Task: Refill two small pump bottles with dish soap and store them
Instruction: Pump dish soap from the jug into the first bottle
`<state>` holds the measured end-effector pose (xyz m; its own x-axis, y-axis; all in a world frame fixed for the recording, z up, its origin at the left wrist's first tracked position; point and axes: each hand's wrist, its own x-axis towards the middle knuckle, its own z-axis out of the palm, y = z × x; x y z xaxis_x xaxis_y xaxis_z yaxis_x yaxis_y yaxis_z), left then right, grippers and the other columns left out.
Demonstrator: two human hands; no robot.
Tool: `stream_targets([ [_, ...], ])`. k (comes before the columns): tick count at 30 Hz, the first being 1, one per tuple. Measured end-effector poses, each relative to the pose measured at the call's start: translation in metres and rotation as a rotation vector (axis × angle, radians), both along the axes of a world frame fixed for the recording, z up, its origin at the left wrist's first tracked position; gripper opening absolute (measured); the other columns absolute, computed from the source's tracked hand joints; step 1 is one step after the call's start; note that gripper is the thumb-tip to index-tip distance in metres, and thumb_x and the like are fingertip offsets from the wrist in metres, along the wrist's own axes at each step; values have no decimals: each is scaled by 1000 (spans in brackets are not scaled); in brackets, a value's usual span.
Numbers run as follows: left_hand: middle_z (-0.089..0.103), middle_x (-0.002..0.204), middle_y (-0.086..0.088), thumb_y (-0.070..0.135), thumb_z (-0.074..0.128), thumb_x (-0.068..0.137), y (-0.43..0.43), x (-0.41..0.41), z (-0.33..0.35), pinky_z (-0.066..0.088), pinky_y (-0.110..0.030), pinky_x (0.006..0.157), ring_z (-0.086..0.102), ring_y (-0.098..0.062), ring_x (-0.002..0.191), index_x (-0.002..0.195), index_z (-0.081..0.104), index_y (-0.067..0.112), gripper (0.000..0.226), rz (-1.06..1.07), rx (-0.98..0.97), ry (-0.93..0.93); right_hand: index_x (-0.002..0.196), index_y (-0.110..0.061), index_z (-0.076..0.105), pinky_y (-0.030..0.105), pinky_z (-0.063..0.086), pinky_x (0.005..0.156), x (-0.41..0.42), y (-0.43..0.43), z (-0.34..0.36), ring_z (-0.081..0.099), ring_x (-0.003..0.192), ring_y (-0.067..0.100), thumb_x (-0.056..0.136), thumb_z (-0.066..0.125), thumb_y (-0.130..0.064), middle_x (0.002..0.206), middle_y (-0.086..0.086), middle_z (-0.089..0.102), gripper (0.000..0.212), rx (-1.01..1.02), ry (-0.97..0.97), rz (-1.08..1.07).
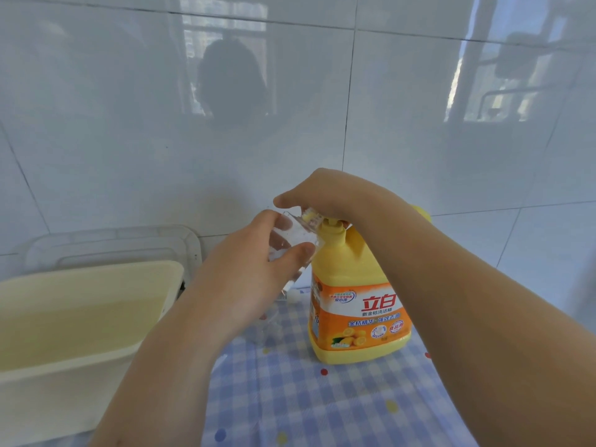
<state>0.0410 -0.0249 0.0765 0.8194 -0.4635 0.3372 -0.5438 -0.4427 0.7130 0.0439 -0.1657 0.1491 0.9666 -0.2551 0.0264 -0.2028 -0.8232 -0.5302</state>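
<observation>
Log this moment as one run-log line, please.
left hand: holds clear small bottle at spout | right hand: on yellow soap jug pump | cream bin: left of jug

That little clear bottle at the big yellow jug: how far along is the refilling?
Early. Nothing is visibly done. In hand: the left hand holds the small clear bottle tilted, mouth at the spout of the yellow soap jug, while the right hand rests on its pump. The bottle looks mostly empty. Another clear item stands on the checked cloth; the cream bin may await storing.
</observation>
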Motion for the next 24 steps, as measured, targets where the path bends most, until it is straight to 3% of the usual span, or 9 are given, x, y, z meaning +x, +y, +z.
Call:
stream_targets([
  [6, 64, 99, 18, 54, 55, 84, 0, -2, 1, 58, -32, 61, 69, -4, 78, 114, 48, 35, 37, -3, 14, -9, 120, -11, 60, 32, 41, 71, 4, -1, -1, 54, 84, 21, 91, 58, -48, 98, 2, 56, 46, -17, -8, -7],
  [13, 62, 99, 18, 56, 54, 84, 2, -2, 3, 58, -31, 62, 69, -4, 79, 116, 47, 35, 38, 8, 49, -19, 114, -11, 60, 30, 38, 63, 6, 3, 2, 49, 69, 17, 93, 55, -44, 79, -1, 50, 39, -92, -5, -29],
  [19, 63, 99, 17, 58, 54, 85, 3, -4, 4, 54, -39, 81, 67, -6, 86, 118, 47, 35, 40, 24, 57, -49, 94, -11, 56, 27, 39, 54, 7, 1, 4, 47, 59, 13, 95, 52, -42, 74, 1, 53, 32, -128, -14, -38],
  [24, 64, 94, 17, 56, 53, 86, 0, -9, 7, 53, -35, 79, 67, -4, 84, 119, 48, 34, 40, 51, -11, -71, 81, -7, 60, 23, 45, 46, 7, 1, 13, 55, 38, 17, 94, 53, -38, 61, 6, 61, 34, -102, -22, -70],
])
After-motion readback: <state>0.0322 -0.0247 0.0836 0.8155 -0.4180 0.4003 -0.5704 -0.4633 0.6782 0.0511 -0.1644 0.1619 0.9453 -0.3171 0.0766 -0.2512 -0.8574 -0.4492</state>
